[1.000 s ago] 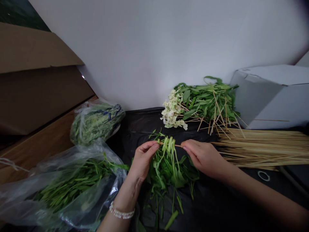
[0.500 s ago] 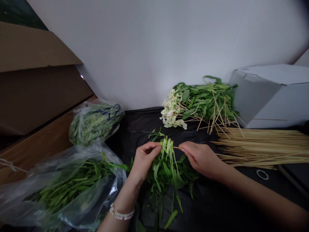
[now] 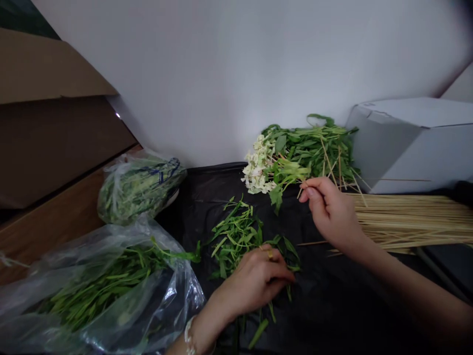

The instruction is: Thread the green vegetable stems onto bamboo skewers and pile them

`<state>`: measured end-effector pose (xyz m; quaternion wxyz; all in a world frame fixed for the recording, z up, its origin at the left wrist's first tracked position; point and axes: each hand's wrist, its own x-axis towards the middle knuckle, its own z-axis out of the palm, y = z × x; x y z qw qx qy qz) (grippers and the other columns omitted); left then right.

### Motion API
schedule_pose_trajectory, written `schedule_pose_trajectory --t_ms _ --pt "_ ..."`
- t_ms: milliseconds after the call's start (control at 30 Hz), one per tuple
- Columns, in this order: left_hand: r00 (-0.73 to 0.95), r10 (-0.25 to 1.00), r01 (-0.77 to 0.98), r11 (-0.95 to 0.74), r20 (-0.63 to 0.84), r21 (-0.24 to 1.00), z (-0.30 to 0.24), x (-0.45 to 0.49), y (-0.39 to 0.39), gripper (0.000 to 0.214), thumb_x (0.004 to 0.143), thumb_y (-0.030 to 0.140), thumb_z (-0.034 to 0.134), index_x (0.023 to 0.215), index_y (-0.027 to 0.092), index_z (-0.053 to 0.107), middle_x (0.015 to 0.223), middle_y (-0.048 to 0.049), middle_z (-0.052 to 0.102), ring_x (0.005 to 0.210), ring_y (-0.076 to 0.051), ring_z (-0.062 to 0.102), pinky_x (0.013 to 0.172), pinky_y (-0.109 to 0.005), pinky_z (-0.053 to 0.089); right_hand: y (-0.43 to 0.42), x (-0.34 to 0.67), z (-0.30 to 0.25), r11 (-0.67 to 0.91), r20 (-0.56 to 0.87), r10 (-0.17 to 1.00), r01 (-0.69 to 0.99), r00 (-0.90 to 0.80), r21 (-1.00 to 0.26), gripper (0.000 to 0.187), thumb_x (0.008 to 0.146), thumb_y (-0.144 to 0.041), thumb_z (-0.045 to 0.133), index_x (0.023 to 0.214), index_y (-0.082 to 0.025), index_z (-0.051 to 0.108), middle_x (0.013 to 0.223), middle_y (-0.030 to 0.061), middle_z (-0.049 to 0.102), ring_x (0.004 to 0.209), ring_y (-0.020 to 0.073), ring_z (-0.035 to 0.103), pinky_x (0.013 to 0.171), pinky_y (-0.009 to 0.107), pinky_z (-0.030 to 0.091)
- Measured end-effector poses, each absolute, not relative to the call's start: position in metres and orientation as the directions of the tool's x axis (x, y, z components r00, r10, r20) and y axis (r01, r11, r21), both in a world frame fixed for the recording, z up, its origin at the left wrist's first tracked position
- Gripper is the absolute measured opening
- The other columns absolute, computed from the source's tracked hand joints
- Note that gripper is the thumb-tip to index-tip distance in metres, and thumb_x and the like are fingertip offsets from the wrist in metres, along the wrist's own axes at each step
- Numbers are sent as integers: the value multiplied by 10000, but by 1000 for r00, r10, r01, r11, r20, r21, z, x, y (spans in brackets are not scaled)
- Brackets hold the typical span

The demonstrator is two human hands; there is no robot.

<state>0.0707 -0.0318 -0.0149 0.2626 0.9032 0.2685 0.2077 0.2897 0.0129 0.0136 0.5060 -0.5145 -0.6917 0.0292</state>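
My right hand (image 3: 330, 213) pinches a bamboo skewer threaded with green leaves (image 3: 290, 175), held at the edge of the pile of finished skewers (image 3: 314, 148) by the wall. My left hand (image 3: 254, 281) is curled, fingers down, on the loose green leafy stems (image 3: 236, 234) lying on the black sheet (image 3: 325, 305). What its fingers grip is hidden under the hand. A ring shows on one finger and a bead bracelet on the wrist.
A heap of bare bamboo skewers (image 3: 410, 219) lies right. A white box (image 3: 417, 143) stands behind it. Two clear bags of greens (image 3: 99, 286) (image 3: 138, 185) lie left, beside a cardboard box (image 3: 48, 118). Pale flower-like pieces (image 3: 258, 170) sit on the finished pile.
My right hand has carried the threaded skewer up and right to the finished pile. My left hand has let go of it and dropped down onto the loose stems.
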Motion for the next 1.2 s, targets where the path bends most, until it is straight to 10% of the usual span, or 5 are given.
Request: schedule_pose_trajectory --t_ms 233,433,667,800,1200 --pt "715 688 610 -702 126 369 -47 90 -37 210 936 326 540 1019 225 704 818 -34 671 839 -208 603 770 -317 457 11 285 13 513 701 712 704 -31 -490 143 968 -233 404 998 -216 543 725 -2 642 540 122 544 535 252 402" --pt "640 763 644 -598 92 478 -49 95 -36 78 795 200 683 866 210 713 722 -19 635 729 -185 575 730 -304 434 10 283 13 483 653 756 713 -46 -508 157 973 -256 386 995 -226 538 727 5 649 500 124 522 516 265 388" --pt "408 901 84 -196 146 977 -14 68 -23 87 746 285 761 800 218 765 680 -8 569 636 -137 512 600 -261 398 10 284 12 500 664 747 689 -35 -525 167 980 -269 386 1005 -218 543 742 15 648 552 133 552 539 264 406" --pt "123 989 -406 -19 76 914 7 32 -4 247 603 434 854 744 258 753 755 -1 632 658 -136 562 601 -249 447 11 285 10 503 655 755 670 -34 -546 168 983 -262 383 1014 -214 541 757 14 641 548 127 542 537 263 406" --pt "-137 985 -374 -149 104 916 11 14 11 216 649 323 852 762 204 711 823 -15 753 741 -122 657 708 -213 506 4 281 12 589 676 718 661 -163 -465 178 980 -214 369 993 -212 547 773 20 651 640 134 610 598 269 456"
